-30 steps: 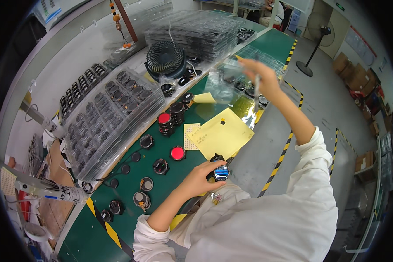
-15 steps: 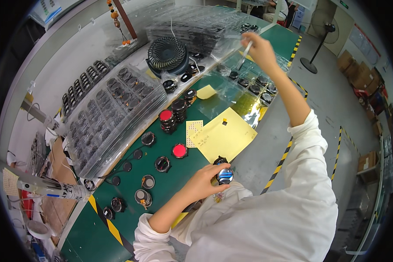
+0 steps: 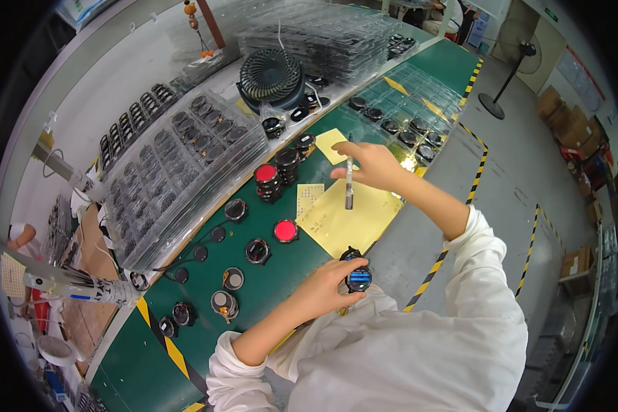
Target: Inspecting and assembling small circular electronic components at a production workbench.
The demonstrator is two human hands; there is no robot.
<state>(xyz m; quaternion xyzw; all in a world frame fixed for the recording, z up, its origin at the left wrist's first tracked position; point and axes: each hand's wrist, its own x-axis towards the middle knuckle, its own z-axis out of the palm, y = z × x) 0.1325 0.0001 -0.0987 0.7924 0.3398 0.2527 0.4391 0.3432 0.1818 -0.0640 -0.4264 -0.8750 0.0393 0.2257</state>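
Green worktop (image 3: 268, 302) runs lower left to upper right of frame, yellow/black tape along its edge.

Clear blister trays (image 3: 178, 178), left-centre: stacked, overhanging slightly toward worktop, full of small dark round parts. Stack looks springy; a knock w/ an elbow could slide it onto loose parts below.

Black desk fan (image 3: 271, 72), upper centre, just behind yellow sheets. If running, airflow could lift paper; can't tell if it spins.

Yellow paper sheet (image 3: 347, 216), centre, lies near worktop's edge. Risk: drags off or shifts under a sleeve.

Left hand (image 3: 323, 288), lower centre: fingers closed round a small round black part w/ blue face (image 3: 358, 278), held at worktop edge, right over person's lap. Grip is from one side only, so judged risk = part rolling out and dropping off the edge to floor.

Right hand (image 3: 374, 165), centre-right above yellow sheet: fingers pinched on slim pen-like tool (image 3: 349, 182), held upright, tip down. Tool well apart from blue-faced part. Bringing it across one-handed, tip could miss or scratch the blue face, esp. if left hand wobbles.

Stacks of round black parts w/ red caps (image 3: 268, 180), centre, beside trays: tall, narrow, easy to topple w/ a passing wrist.

Loose round parts (image 3: 257, 251) scattered lower left: can roll if bumped.
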